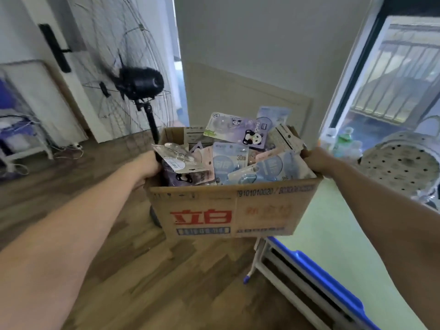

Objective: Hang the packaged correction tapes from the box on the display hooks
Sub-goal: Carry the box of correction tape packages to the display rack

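We carry the cardboard box (pixel 228 210) of stock through a room with wood flooring, our left hand (pixel 150 166) gripping its left wall and our right hand (pixel 317 161) gripping the right, fingers curled around the box's edges as far as we can tell; the fingertips themselves are hidden behind the cardboard. By our reading the job has barely begun: no display hooks appear anywhere in view, and none of the packaged correction tapes (pixel 229 157) has been hung. All of them lie inside the box, heaped loosely to the rim and above it, blister cards in blue, purple and pink overlapping at every angle. A panda-printed card (pixel 245 134) rides on top toward the far side, tilted, while a clear-fronted pack (pixel 177 156) leans over the left wall just beside our left hand. Everything remains to do: reach the hooks, set the box down, and hang each pack. A standing fan (pixel 140 84) is off to the left.
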Available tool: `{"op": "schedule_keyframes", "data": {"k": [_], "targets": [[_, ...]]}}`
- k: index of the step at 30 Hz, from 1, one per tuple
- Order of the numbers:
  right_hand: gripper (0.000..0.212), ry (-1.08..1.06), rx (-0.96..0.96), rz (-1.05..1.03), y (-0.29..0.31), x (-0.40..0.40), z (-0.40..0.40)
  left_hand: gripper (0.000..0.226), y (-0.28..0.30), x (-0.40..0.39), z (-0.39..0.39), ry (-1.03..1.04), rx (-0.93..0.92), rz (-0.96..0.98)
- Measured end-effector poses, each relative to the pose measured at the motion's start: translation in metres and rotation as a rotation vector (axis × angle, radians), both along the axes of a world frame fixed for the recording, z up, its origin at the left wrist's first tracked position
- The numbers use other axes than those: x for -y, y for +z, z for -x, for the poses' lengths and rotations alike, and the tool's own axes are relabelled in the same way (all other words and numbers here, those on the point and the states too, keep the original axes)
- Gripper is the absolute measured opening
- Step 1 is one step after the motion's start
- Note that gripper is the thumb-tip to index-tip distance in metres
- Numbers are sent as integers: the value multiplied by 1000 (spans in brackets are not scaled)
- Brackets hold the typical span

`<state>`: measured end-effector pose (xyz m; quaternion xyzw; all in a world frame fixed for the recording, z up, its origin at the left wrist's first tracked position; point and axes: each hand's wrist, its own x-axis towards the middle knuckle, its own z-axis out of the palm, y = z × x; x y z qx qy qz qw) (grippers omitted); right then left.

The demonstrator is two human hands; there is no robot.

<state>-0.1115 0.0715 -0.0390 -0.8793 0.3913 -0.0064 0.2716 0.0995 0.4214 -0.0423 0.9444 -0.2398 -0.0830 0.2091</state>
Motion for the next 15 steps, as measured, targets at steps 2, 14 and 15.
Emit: {"op": "schedule_keyframes", "data": {"k": [2, 14, 15], "targets": [[36, 95, 3, 20, -3, -22, -26, 39, -3, -42, 0, 73, 16, -4], [37, 610, -50, 83, -52, -218, -135, 43, -49, -289, 57, 570, -49, 7], [36, 640, -67, 100, -66, -232, -143, 44, -57, -306, 66, 617, -76, 6]]}}
